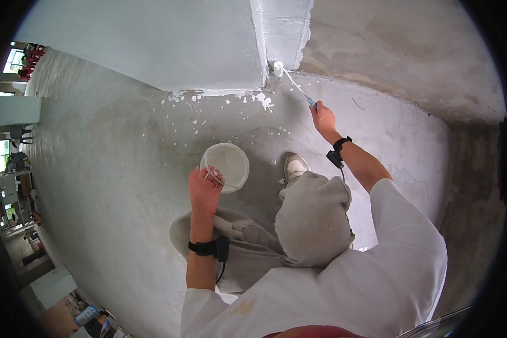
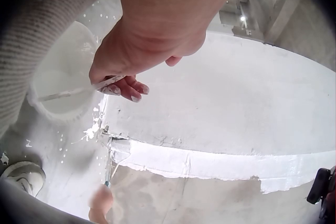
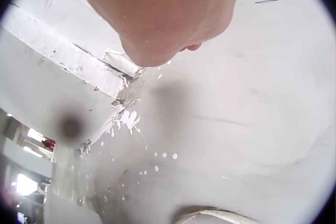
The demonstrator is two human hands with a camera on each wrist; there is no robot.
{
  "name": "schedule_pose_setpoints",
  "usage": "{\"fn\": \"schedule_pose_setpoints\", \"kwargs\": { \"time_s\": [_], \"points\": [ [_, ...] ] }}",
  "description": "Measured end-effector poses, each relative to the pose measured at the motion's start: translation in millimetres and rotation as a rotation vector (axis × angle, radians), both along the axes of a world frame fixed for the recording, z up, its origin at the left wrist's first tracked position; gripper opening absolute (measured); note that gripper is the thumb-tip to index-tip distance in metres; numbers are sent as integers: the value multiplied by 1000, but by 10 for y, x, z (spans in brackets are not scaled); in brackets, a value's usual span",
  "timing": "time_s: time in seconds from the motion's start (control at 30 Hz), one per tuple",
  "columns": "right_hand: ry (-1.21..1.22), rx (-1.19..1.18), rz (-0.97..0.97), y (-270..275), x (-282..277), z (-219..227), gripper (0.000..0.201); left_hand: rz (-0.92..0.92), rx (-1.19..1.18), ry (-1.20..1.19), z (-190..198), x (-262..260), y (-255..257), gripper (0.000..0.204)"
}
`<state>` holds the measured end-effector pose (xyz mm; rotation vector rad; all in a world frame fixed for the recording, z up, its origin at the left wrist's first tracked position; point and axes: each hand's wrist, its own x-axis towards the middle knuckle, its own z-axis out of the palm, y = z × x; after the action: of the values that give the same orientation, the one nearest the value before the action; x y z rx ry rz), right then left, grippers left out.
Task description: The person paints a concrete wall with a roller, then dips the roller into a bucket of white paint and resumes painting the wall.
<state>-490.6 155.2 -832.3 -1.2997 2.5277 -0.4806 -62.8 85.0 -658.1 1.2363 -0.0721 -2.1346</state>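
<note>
Right hand: the right hand [image 1: 323, 119] is stretched forward, fingers curled round the blue handle end of a slim long-handled paint roller [image 1: 292, 83]; in the right wrist view the hand [image 3: 163, 14] fills the top of the picture and its fingers cannot be made out

Roller: its small white roller head [image 1: 276, 67] lies against the foot of the column corner, just where wall meets floor; the thin shaft slants from there down to the hand; the left wrist view shows the roller head [image 2: 118, 151] on the painted edge, with the handle below it

Left hand: the left hand [image 1: 204, 188] hangs over the near rim of a round white plastic paint bucket [image 1: 229, 163]; its curled fingers [image 2: 126, 88] hook a thin pale wire handle [image 2: 73, 91] that runs across the bucket's mouth

Bucket: stands on the grey concrete floor [image 1: 118, 169], between the hand and the column, just left of a pale sneaker [image 1: 294, 167]; white inside

Column: a square concrete column [image 1: 197, 39], its left face and corner strip coated white, the right face bare grey; the white band ends in a ragged edge

Floor: white paint splashes [image 1: 208, 107] dot the concrete near the column base

Person: crouched, in grey trousers and a white shirt, with a black strap on each wrist
</note>
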Motion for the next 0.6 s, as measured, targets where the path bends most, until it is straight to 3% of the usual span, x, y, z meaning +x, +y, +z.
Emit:
{"fn": "schedule_pose_setpoints", "kwargs": {
  "time_s": [0.17, 0.6],
  "points": [
    [11, -56, 79, -149, 20, -11, 30, 5, 16, 5, 30, -12, 1, 34],
    [-114, 117, -25, -401, 324, -20, 31, -23, 15, 31, 99, -105, -47, 36]
  ]
}}
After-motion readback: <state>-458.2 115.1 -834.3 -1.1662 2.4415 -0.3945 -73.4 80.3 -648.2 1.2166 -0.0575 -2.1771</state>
